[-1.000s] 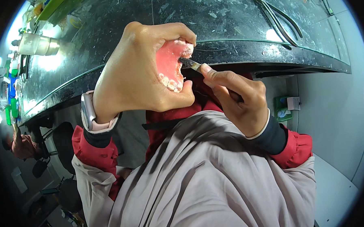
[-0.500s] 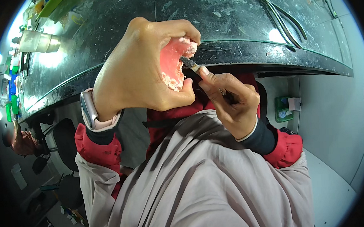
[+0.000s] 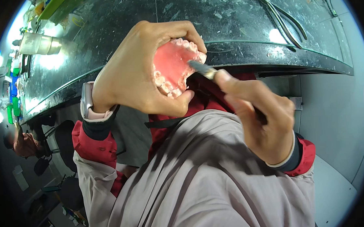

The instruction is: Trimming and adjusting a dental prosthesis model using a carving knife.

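Observation:
A pink denture model [image 3: 169, 63] with whitish-pink teeth along its curved rim is gripped in my left hand [image 3: 133, 73], fingers over the far side and thumb at the near side. Its smooth pink inner face is turned up and toward the right. My right hand [image 3: 261, 114] is closed on a small knife [image 3: 202, 68] with a short, dark, smeared blade. The blade tip is at the model's right inner edge, near the gap between the rows of teeth; whether it touches I cannot tell. The knife's handle is mostly hidden in my fingers.
The dark, scratched bench [image 3: 227, 24] lies beyond my hands, its front edge just under the model. Long-handled pliers or tongs [image 3: 283, 22] rest at the right. A translucent cup [image 3: 39, 43] lies at the far left. Another person [image 3: 25, 144] sits further off at left.
My right hand has moved right and toward me, turning the knife flatter. The model has been tilted in my left hand, so more of its inner face and teeth show.

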A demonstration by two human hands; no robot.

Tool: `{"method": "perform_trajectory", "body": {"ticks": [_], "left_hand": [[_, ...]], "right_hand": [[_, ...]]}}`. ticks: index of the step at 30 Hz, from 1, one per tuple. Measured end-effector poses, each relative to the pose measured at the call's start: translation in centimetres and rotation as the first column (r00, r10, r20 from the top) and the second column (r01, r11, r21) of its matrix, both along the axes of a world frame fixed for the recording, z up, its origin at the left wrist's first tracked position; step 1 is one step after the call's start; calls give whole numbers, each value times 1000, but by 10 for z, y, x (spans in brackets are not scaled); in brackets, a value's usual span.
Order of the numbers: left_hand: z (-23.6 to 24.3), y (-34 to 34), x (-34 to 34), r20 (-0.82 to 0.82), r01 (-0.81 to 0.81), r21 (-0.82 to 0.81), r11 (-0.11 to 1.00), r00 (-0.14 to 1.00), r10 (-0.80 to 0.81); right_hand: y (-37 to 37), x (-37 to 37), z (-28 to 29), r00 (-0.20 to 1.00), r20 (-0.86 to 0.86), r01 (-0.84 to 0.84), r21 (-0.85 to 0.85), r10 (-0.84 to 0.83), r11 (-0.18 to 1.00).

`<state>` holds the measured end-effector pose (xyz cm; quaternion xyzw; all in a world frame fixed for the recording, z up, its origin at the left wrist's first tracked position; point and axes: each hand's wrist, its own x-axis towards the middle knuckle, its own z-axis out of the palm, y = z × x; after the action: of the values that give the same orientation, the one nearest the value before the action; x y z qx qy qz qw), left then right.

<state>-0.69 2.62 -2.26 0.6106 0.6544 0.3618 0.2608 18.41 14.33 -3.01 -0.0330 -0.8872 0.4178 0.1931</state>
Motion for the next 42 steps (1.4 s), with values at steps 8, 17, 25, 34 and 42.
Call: {"method": "perform_trajectory", "body": {"ticks": [8, 17, 25, 34, 42], "left_hand": [[-4, -8, 11, 394, 0, 36, 999, 919, -14], [-4, -9, 33, 696, -375, 321, 870, 717, 52], [-19, -25, 36, 953, -648, 255, 717, 293, -75], [-10, -42, 29, 932, -542, 134, 830, -215, -291], [-10, -41, 27, 920, -401, 153, 903, -276, -279]], "right_hand": [[-2, -15, -13, 999, -22, -40, -683, 34, 729], [-37, -48, -9, 986, -130, -60, -866, -108, 496], [-42, -54, -9, 993, -116, -76, -808, -32, 584], [-24, -42, -12, 931, -288, -299, -243, 225, 923], [-30, -61, -12, 918, -395, -168, -286, 44, 943]]}}
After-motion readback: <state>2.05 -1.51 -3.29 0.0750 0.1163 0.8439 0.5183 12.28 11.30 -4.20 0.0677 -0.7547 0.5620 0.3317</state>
